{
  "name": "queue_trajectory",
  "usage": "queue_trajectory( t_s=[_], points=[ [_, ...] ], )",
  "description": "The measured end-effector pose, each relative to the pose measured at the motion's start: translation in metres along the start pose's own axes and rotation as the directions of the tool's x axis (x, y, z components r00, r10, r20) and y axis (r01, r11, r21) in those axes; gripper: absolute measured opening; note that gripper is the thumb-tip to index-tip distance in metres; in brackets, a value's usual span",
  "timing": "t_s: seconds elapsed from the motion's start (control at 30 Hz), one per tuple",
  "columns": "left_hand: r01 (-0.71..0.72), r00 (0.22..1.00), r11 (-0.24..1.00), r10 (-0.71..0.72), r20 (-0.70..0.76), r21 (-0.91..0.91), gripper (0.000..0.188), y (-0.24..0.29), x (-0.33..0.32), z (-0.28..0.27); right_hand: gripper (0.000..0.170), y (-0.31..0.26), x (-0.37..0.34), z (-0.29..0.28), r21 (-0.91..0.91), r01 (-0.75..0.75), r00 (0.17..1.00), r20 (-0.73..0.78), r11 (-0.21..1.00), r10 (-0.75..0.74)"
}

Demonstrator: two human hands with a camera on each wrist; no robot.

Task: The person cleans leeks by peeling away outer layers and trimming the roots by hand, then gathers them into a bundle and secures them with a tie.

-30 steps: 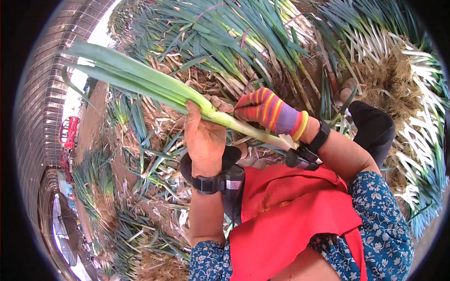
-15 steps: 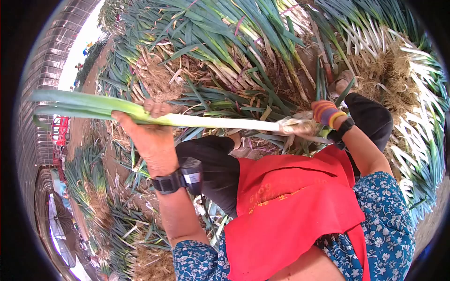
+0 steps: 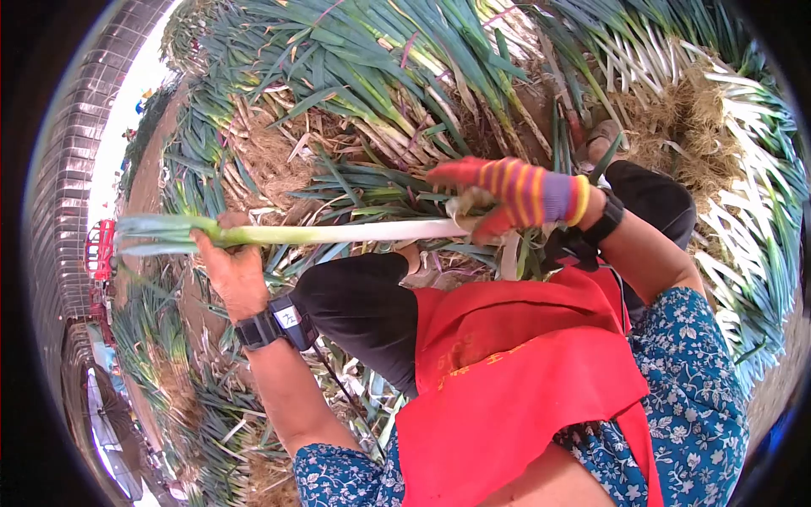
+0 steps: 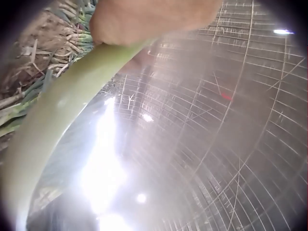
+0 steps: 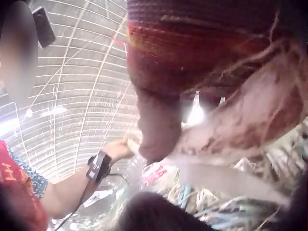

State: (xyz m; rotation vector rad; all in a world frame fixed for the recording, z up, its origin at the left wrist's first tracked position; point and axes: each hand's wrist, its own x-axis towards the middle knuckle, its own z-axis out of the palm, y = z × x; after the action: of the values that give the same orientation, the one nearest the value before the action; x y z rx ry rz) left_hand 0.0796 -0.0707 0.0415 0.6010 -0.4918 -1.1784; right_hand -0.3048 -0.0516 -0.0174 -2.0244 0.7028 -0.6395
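My bare left hand (image 3: 235, 262) grips a long green onion (image 3: 338, 234) near the base of its blue-green leaves. The stalk lies nearly level in front of me, its white shank pointing right. In the left wrist view the pale green stalk (image 4: 72, 101) curves down from the hand (image 4: 149, 21). My right hand (image 3: 515, 196), in a striped glove, is at the root end, thumb and fingers on either side of it. A dirty, pale piece with thin roots (image 5: 250, 106) lies against the glove (image 5: 192, 53) in the right wrist view.
Piles of green onions (image 3: 363, 76) with leaves and roots cover the ground ahead. At the right lie whiter onions (image 3: 743, 245) in a long row. My knees in dark trousers (image 3: 355, 291) and a red apron (image 3: 507, 363) are below the stalk.
The left hand first moved left with the onion and then slightly down, the stalk turning level. My right hand slid right to the root end, then came back left; the shank looks whiter.
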Motion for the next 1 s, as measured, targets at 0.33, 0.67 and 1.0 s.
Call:
queue_trajectory(
  t_s=[0.33,0.67,1.0],
  points=[
    [0.247,0.967,0.958,-0.252,0.020,0.148,0.037,-0.078,-0.033,0.030,0.047,0.011,0.019,0.052,0.604,-0.340,0.927,0.344,0.721,0.149],
    [0.101,0.987,0.931,-0.049,-0.155,0.351,0.037,-0.104,-0.058,0.035,0.022,0.170,-0.088,0.057,0.106,-0.637,0.750,-0.142,0.763,0.646],
    [0.027,0.992,0.870,0.037,-0.120,0.491,0.038,-0.038,-0.045,0.064,0.038,0.190,-0.107,0.014,-0.840,-0.420,0.702,-0.060,0.344,0.710]
  ],
)
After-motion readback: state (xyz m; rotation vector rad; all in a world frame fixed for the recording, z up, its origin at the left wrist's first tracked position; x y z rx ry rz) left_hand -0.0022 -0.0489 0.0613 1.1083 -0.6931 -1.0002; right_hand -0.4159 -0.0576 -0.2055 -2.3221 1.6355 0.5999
